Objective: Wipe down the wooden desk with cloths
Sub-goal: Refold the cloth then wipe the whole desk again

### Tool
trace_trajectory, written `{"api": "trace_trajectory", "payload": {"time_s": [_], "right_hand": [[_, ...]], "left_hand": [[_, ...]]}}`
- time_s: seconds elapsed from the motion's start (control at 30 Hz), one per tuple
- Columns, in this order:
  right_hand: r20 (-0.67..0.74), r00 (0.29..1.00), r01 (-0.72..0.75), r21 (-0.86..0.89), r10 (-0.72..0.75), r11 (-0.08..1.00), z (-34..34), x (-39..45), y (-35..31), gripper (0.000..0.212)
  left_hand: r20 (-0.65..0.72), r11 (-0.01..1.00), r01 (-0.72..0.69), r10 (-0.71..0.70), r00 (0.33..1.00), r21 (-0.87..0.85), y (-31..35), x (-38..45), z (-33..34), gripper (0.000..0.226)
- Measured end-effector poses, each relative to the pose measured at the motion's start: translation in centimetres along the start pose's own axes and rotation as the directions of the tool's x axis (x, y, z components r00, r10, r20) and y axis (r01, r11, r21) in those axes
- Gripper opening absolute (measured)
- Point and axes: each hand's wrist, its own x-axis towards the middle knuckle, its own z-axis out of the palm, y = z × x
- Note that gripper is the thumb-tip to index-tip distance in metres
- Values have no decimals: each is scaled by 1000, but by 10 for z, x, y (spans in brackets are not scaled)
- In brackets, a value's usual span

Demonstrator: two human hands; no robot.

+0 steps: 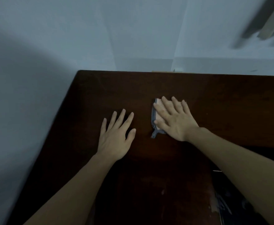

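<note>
Dark wooden desk (214,98): right hand (175,119) flat on cloth (155,117), left hand (116,137) splayed.

- My right hand (175,118) lies flat over the cloth (154,118), so most of it is covered; only its left edge and a grey corner peek out.
- The desk (214,95) runs off the right edge and the bottom.
- Both my forearms are cut off at the bottom.
- Top right, a wooden thing (269,21) is just a smear.
- Bottom right, something pale and dark (222,207) is too dim to name.
</note>
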Motion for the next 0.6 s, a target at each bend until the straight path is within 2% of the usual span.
{"api": "trace_trajectory", "payload": {"time_s": [0.17, 0.33, 0.43, 0.5, 0.6], "right_hand": [[-10, 1000, -7, 16, 7, 1000, 4, -15, -12, 78], [-13, 979, 204, 20, -204, 979, 26, -84, -39, 73], [-5, 970, 242, 14, -241, 970, 32, -89, -32, 70], [-21, 978, 210, 19, -209, 978, 23, -72, -24, 71], [-58, 995, 79, -7, -79, 997, 9, -28, -3, 75]], "left_hand": [[6, 998, 29, -30, 1000, 55, -1, 3, 8, 59], [-21, 998, 27, -25, 999, 56, 1, -1, 9, 59], [-33, 997, 28, -26, 999, 66, 2, -1, 10, 59], [-3, 997, 41, -41, 999, 71, 2, 0, 9, 58], [-4, 997, 43, -43, 999, 67, 1, 1, 9, 58]]}}
